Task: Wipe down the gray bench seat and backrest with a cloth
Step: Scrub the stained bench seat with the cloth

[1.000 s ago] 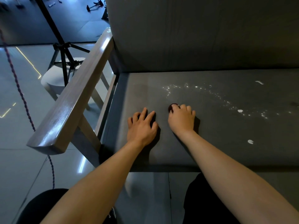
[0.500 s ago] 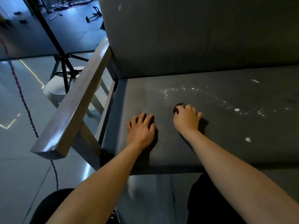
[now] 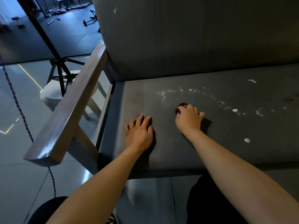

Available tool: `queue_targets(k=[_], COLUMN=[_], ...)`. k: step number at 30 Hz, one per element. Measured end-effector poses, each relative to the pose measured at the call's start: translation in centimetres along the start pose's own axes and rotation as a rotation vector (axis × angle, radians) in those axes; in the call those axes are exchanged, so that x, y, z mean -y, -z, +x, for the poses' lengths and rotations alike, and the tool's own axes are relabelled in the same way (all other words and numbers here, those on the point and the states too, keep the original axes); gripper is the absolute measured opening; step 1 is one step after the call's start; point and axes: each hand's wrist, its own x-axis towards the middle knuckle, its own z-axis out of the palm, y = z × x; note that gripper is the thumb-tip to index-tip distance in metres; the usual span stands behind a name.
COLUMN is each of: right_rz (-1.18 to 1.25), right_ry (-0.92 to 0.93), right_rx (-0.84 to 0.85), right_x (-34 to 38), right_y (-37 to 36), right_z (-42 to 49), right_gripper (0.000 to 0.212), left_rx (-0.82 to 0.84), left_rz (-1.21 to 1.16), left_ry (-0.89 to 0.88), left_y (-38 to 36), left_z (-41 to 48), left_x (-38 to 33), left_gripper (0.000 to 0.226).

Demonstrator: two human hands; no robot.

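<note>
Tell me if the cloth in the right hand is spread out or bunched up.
Bunched up: only a dark wad of cloth shows beyond the right hand, whose fingers curl over it on the bench seat.

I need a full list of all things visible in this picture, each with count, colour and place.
bench seat: one, gray, centre and right
backrest: one, gray, upright behind the seat
armrest: one, pale wood, bench's left end
cloth: one, dark, middle of the seat
white scraps: three, white, seat's right part
shiny specks: many, whitish, trail beyond the cloth
tripod: one, black, floor left of the bench
rope: one, dark red, far left
left hand: one, resting on the seat
right hand: one, gripping the cloth
</note>
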Motion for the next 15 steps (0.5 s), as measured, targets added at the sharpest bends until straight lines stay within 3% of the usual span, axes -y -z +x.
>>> queue_targets(k=[5, 8, 10, 15], right_rz=[0.107, 0.051, -0.002, -0.027], right_ry=[0.347, 0.435, 0.403, 0.124], right_rx=[0.09, 0.069, 0.022, -0.036], right_x=[4.5, 3.5, 2.7, 2.8], right_y=[-1.7, -1.6, -1.6, -2.1], right_z=[-3.7, -2.0, 0.2, 4.6], right_gripper=[0.031, 0.032, 0.033, 0.033], left_rx=[-0.037, -0.055, -0.057, -0.017], left_rz=[0.0, -0.005, 0.011, 0.005], left_ry=[0.017, 0.012, 0.008, 0.019], left_y=[0.0, 0.7, 1.1, 0.9], left_z=[0.7, 1.9, 3.0, 6.5], left_x=[-0.2, -0.3, 0.1, 1.0], left_gripper=[0.047, 0.047, 0.049, 0.053])
